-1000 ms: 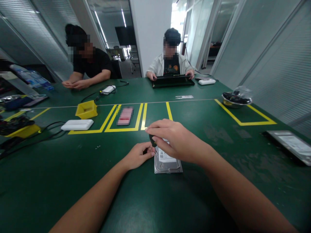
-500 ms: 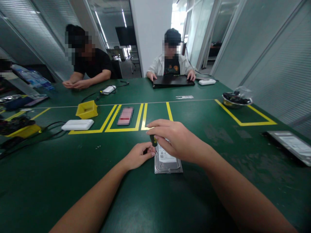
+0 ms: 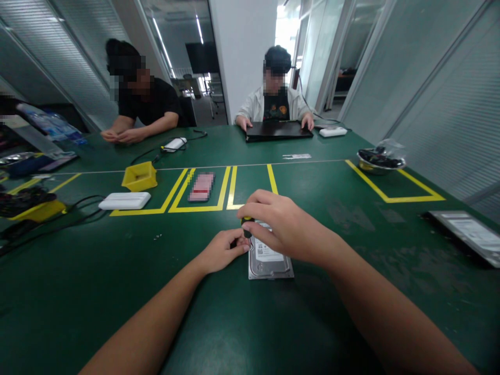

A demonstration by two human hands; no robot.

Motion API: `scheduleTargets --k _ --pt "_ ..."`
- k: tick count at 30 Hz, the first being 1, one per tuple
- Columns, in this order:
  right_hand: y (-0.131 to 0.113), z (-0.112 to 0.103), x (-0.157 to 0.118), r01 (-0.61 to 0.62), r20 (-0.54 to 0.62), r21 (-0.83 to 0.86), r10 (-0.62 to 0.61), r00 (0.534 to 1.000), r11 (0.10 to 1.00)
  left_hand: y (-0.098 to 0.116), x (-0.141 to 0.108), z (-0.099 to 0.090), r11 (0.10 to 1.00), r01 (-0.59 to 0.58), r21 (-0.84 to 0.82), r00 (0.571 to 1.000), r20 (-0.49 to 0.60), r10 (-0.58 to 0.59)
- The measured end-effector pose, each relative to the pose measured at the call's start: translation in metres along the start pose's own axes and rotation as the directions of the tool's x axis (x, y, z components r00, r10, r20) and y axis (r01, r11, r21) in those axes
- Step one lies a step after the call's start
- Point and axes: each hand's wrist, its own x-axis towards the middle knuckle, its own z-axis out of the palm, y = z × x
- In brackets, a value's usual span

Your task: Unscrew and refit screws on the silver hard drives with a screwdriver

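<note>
Head | my right fingers [image 3: 258,210] wrap the driver [image 3: 247,232], above the left edge of the drive [image 3: 271,263] | drive flat on worktop [image 3: 234,317], long axis running away from me | left fingers [image 3: 238,251] nearer, at that edge; whether gripping, I can't tell

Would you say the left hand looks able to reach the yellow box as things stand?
Probably yes: only tabletop and flat yellow tape seem to lie between the left hand and the yellow box, though the hand must leave the hard drive and stretch forward.
</note>
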Motion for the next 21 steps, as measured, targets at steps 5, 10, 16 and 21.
scheduleTargets --k 5,10,16,21 --pt "0.0015 -0.0003 -0.0009 0.06 -0.024 0.032 -0.059 0.998 0.998 -0.0006 -0.0001 0.0006 1.0 -0.01 -0.024 1.0 0.006 0.011" --pt "0.0011 -0.0006 -0.0014 0.054 -0.038 0.04 -0.053 0.998 0.998 -0.0021 0.0 0.0009 1.0 -0.009 -0.027 1.0 0.001 0.009" --pt "0.0014 0.0017 -0.0011 0.001 -0.046 0.019 -0.001 0.999 1.0 -0.0004 -0.0001 0.0004 1.0 0.002 -0.016 1.0 -0.002 -0.002" --pt "0.0025 0.0016 -0.0007 0.052 -0.061 0.022 -0.051 0.997 0.998 0.0028 0.0006 -0.0007 1.0 -0.013 -0.018 1.0 0.024 0.014"
